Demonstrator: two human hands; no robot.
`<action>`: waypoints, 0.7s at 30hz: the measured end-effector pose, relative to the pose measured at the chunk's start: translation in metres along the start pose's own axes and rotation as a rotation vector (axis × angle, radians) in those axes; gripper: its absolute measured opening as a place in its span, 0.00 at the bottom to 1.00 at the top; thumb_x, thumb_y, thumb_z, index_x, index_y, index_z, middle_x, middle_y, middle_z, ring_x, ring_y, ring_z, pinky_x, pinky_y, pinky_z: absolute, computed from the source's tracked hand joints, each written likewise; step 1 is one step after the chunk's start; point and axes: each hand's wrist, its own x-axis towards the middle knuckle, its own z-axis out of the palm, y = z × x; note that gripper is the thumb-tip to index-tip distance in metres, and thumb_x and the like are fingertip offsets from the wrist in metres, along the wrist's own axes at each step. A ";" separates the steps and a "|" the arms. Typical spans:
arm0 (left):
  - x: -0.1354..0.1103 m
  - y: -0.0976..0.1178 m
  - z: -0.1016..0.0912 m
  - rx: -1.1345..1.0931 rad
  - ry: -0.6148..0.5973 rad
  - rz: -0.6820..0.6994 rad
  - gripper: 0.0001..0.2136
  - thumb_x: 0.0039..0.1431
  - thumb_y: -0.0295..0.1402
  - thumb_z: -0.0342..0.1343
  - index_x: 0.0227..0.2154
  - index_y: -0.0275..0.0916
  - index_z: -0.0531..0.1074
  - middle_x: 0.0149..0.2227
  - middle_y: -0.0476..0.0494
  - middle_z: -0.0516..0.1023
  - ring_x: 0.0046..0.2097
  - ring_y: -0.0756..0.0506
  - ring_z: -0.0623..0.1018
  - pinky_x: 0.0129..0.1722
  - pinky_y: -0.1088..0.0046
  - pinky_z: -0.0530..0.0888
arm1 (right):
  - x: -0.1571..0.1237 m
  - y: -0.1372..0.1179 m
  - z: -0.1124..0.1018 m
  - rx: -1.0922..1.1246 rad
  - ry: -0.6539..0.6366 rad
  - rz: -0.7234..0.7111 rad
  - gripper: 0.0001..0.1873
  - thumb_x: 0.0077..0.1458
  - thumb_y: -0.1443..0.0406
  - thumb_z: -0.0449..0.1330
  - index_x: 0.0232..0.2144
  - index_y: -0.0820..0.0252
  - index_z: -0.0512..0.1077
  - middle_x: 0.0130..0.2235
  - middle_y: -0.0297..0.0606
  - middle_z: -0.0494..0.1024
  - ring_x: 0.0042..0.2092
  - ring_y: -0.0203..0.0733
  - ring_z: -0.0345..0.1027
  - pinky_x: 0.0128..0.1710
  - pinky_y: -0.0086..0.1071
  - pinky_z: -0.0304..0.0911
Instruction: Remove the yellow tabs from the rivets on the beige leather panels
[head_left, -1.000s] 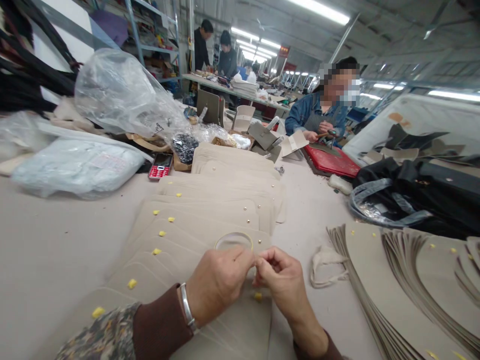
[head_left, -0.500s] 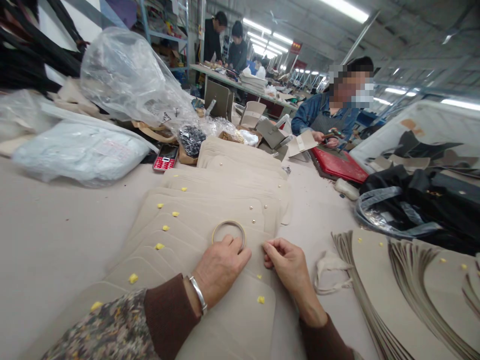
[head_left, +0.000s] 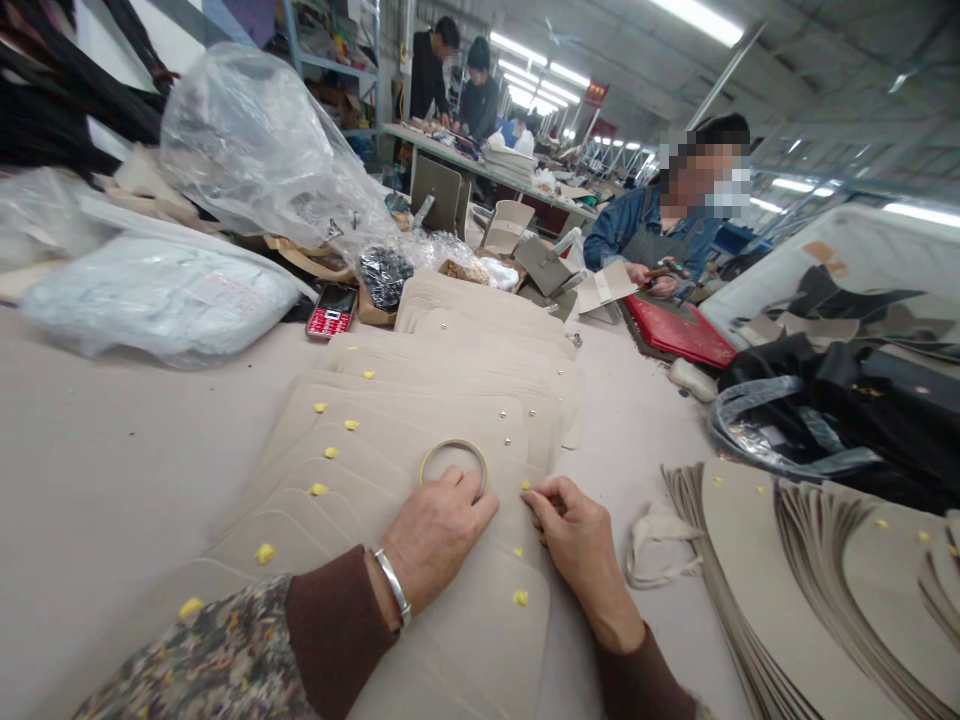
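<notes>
My left hand (head_left: 441, 535), with a silver bangle at the wrist, is closed around the near side of a thin roll of yellow tape (head_left: 454, 443). It rests over the overlapping beige panels (head_left: 420, 410). My right hand (head_left: 574, 525) has thumb and forefinger pinched at a small yellow tape piece (head_left: 526, 486) on a panel's right side. Whether the fingers grip it or press on it I cannot tell. More yellow tape bits dot the panels' left side, and a yellow bit (head_left: 520, 598) lies nearer me. Small metal studs (head_left: 507, 441) show on the panels farther off.
Fanned beige pieces (head_left: 757, 560) and a fabric scrap (head_left: 660, 545) lie to the right. A black bag (head_left: 832, 400) stands behind them. A wrapped package (head_left: 161, 300) and a red phone (head_left: 331, 312) are at the left. Across the table, a co-worker (head_left: 652, 225) holds a tool by a red slab (head_left: 682, 335).
A yellow tape piece now shows at my right fingertips, where none was visible before. My right hand has shifted very slightly left; my left hand still holds the tape roll.
</notes>
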 end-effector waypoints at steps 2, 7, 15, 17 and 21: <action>0.000 0.000 0.000 0.004 0.008 -0.001 0.05 0.63 0.24 0.50 0.33 0.38 0.67 0.35 0.42 0.70 0.37 0.41 0.69 0.33 0.66 0.72 | -0.002 0.001 0.000 -0.054 0.024 -0.093 0.10 0.56 0.61 0.57 0.26 0.59 0.74 0.27 0.37 0.80 0.29 0.40 0.72 0.32 0.30 0.65; 0.000 0.001 0.003 0.014 0.015 -0.001 0.04 0.62 0.24 0.50 0.33 0.38 0.67 0.35 0.43 0.70 0.38 0.42 0.69 0.32 0.68 0.71 | 0.002 -0.003 0.004 -0.106 0.056 -0.139 0.12 0.57 0.63 0.55 0.29 0.60 0.76 0.29 0.38 0.80 0.30 0.40 0.72 0.34 0.30 0.63; 0.003 -0.022 -0.004 0.026 0.142 -0.066 0.06 0.63 0.23 0.48 0.36 0.37 0.68 0.37 0.42 0.71 0.40 0.43 0.69 0.39 0.66 0.70 | 0.000 -0.018 -0.002 -0.104 -0.126 -0.048 0.11 0.52 0.65 0.56 0.21 0.60 0.74 0.22 0.31 0.75 0.25 0.36 0.67 0.26 0.26 0.57; 0.003 -0.030 -0.008 0.048 0.141 -0.117 0.06 0.63 0.22 0.47 0.36 0.37 0.68 0.37 0.42 0.71 0.41 0.42 0.69 0.39 0.66 0.70 | -0.006 -0.023 -0.006 -0.102 -0.237 -0.032 0.10 0.50 0.67 0.56 0.20 0.59 0.74 0.21 0.30 0.75 0.25 0.36 0.67 0.25 0.25 0.56; 0.000 -0.035 -0.013 0.084 0.098 -0.125 0.07 0.61 0.21 0.48 0.35 0.37 0.68 0.36 0.42 0.71 0.39 0.42 0.68 0.38 0.66 0.69 | -0.013 -0.030 -0.013 -0.165 -0.359 0.009 0.08 0.48 0.68 0.57 0.20 0.59 0.73 0.20 0.29 0.73 0.23 0.35 0.65 0.23 0.24 0.53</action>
